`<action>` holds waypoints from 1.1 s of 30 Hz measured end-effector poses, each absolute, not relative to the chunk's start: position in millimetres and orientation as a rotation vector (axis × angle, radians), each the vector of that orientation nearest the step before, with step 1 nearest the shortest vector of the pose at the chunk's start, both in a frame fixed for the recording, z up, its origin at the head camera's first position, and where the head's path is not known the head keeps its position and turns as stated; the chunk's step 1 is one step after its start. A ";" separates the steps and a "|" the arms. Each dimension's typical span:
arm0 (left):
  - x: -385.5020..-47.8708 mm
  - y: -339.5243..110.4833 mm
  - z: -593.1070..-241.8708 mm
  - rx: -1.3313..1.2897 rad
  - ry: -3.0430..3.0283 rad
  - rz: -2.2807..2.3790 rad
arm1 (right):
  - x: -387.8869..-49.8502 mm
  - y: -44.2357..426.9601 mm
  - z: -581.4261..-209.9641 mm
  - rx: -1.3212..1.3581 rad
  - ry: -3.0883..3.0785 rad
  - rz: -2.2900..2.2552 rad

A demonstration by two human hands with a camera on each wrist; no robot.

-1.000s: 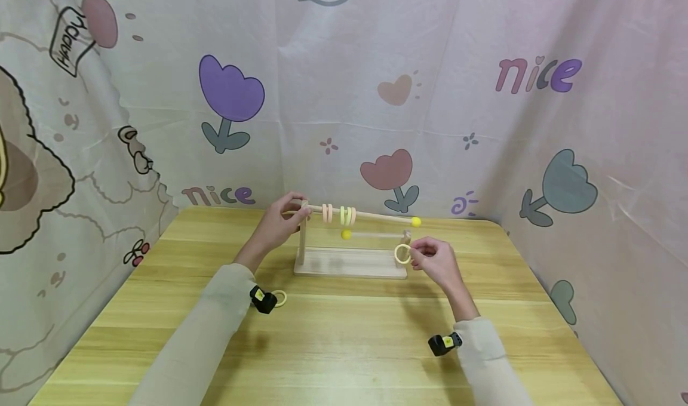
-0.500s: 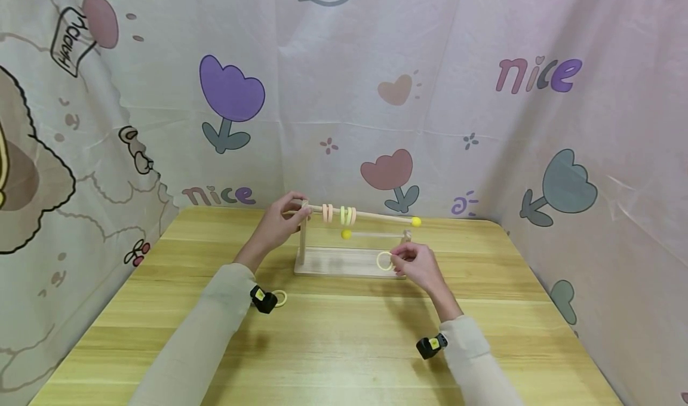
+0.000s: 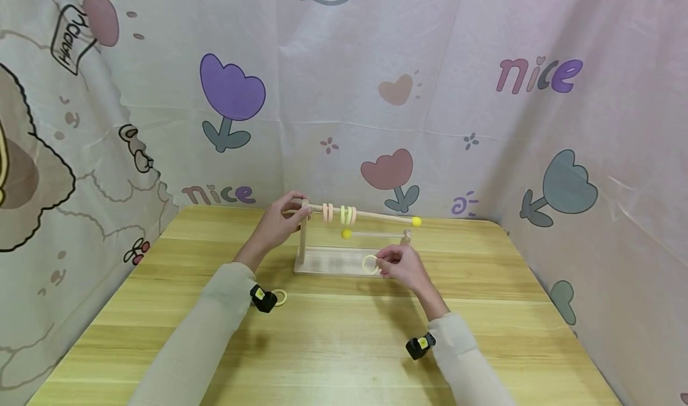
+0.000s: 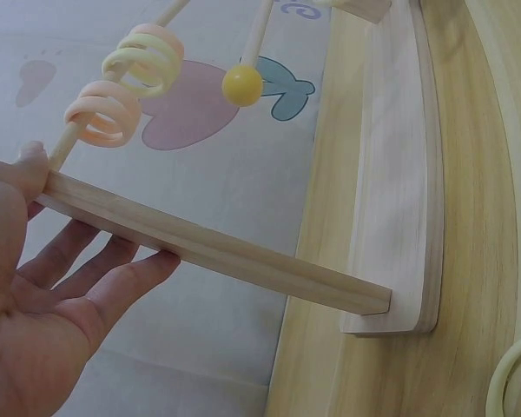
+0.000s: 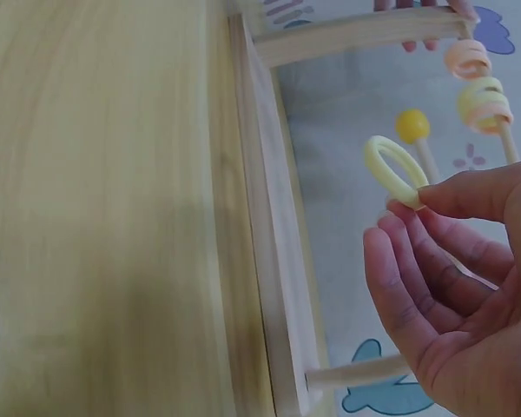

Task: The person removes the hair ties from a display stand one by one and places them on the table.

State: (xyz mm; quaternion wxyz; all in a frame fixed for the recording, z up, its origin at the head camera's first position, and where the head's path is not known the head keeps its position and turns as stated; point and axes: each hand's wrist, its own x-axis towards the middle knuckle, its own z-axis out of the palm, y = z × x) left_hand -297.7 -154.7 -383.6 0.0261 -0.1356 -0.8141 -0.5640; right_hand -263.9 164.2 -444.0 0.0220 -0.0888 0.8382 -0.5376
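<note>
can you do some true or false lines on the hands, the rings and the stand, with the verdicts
1. The right hand pinches a pale yellow ring. True.

2. The left hand holds a ring too. False: it grips the taller upright of the wooden stand.

3. Pink rings hang on the upper rod. True.

4. The lower rod is full of rings. False: no ring is on it.

5. A loose ring lies on the table. True.

Right hand (image 3: 401,265) displaced leftward, farther from right edge of the table (image 3: 333,346), pinched yellow ring (image 3: 364,266) carried along, slightly lower in head view.
</note>
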 end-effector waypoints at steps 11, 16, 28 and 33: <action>-295.2 -155.0 -380.5 -0.423 -2.520 -1.734 | -263.3 149.0 -448.3 -0.404 2.531 -1.670; -295.8 -155.2 -380.8 -0.419 -2.526 -1.727 | -264.8 144.5 -454.3 -0.444 2.514 -1.665; -296.0 -154.6 -380.9 -0.419 -2.517 -1.741 | -261.6 125.0 -462.8 -0.413 2.505 -1.658; -295.6 -154.1 -380.6 -0.416 -2.518 -1.738 | -261.6 116.3 -467.7 -0.399 2.537 -1.619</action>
